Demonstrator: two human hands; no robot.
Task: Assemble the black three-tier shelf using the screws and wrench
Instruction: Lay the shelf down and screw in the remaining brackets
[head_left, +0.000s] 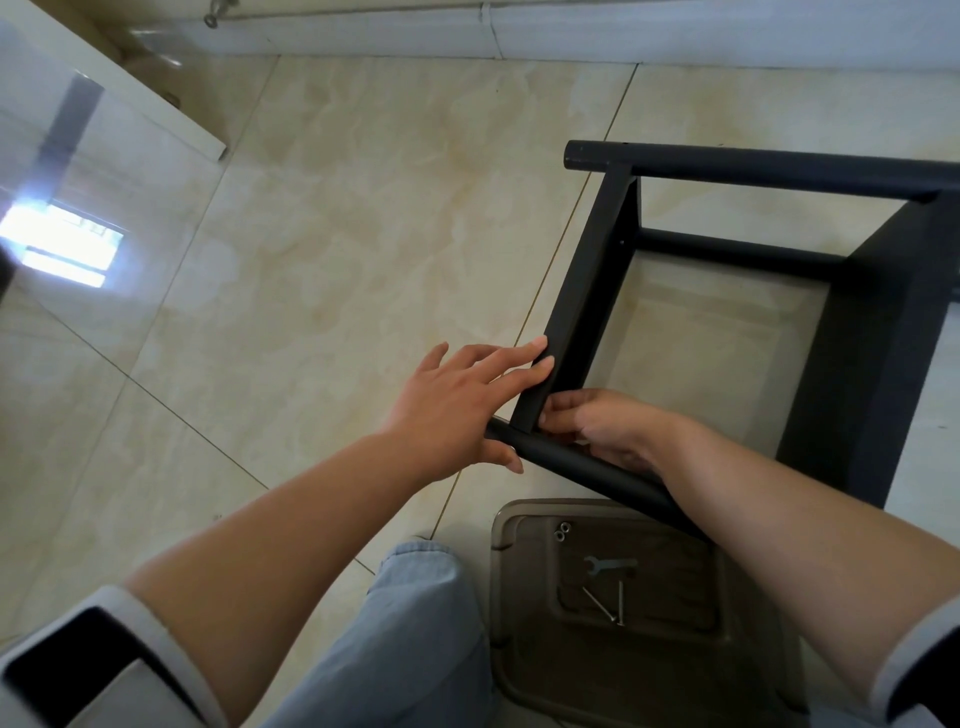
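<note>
The floor (363, 218) is the workbench here, pale glossy tile, which suits a job too wide to turn on a table. On it the shelf (883, 332) lies on its side, right of centre, partly built: a broad black panel runs down the right, round tubes cross at top and middle, and an end panel (582, 291) slants down toward the person. Laid over like this, its near corner joint faces up within easy reach. The near tube (582, 465) meets that end panel at the corner, and both hands work there. The left hand (457, 410) is flat and open, fingers straight against the end panel's outer face and thumb beside the tube, probably bracing the joint square. The right hand (597, 426) curls at the inner side of the same corner; its fingers seem to pinch something at the joint, perhaps a screw, but what they hold is hidden. Just below, a brown tray (519, 597) sits beside a knee, keeping small parts together: the wrench (608, 565), two long screws (608, 605) crossed at their tips, and two nuts (562, 531).
</note>
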